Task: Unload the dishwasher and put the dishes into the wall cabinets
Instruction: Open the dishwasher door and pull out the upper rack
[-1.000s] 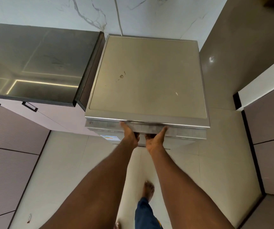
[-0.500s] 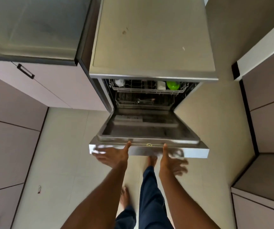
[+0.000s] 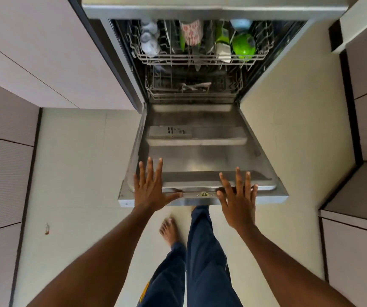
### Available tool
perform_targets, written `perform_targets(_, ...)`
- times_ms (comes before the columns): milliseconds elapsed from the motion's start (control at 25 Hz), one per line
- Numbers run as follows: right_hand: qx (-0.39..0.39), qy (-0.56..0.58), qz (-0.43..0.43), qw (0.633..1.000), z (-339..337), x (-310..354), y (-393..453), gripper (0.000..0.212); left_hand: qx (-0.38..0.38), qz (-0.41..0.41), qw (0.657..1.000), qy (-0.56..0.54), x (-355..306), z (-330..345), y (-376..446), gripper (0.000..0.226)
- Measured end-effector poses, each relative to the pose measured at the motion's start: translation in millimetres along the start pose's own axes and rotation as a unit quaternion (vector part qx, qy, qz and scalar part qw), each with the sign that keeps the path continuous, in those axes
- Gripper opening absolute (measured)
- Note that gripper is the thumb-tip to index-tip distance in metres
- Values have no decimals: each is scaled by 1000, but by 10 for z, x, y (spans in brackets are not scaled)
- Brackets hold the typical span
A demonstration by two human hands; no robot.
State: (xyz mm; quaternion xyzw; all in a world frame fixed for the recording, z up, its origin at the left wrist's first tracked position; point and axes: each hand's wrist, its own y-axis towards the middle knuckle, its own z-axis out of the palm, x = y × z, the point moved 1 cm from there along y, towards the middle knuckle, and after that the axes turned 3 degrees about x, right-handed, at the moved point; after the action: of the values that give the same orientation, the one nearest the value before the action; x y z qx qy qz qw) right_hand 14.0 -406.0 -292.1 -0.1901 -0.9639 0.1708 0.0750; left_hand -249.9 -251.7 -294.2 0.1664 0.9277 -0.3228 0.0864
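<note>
Steel dishwasher door (image 3: 202, 156) down flat, centre frame.
Left hand (image 3: 150, 189) and right hand (image 3: 237, 202), fingers spread straight, over its near edge; contact unclear. Loaded wire upper rack (image 3: 200, 59) at top.

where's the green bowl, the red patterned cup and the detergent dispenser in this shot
green bowl (image 3: 243, 46): head view, on its rounded outer side, upper rack right
red patterned cup (image 3: 191, 32): head view, on its patterned side, upper rack middle
detergent dispenser (image 3: 170, 131): head view, on its grey lid, inside the open door
</note>
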Motion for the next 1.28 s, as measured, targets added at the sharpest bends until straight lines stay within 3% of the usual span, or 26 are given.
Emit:
perform_targets(160,98,-3,7,995,812,-63,-199,80,87,1,995,44,238,891,-42,135)
perform_targets(360,165,4,17,986,1647,-146,-196,94,172,31,980,95,499,1650,46,122)
perform_targets(600,298,26,1,954,2342,-335,66,99,293,-7,953,75,636,2116,405,114)
perform_targets(840,358,39,-1,933,2661,-361,330,115,344,-27,937,44,736,2333,806,108)
perform_targets(1080,493,13,-2,870,2774,-421,784,90,406,-55,911,33,784,2410,1198,98)
perform_targets(1280,550,-5,-19,835,2626,-466,1182,79,439,-28,895,74,888,2291,1484,93)
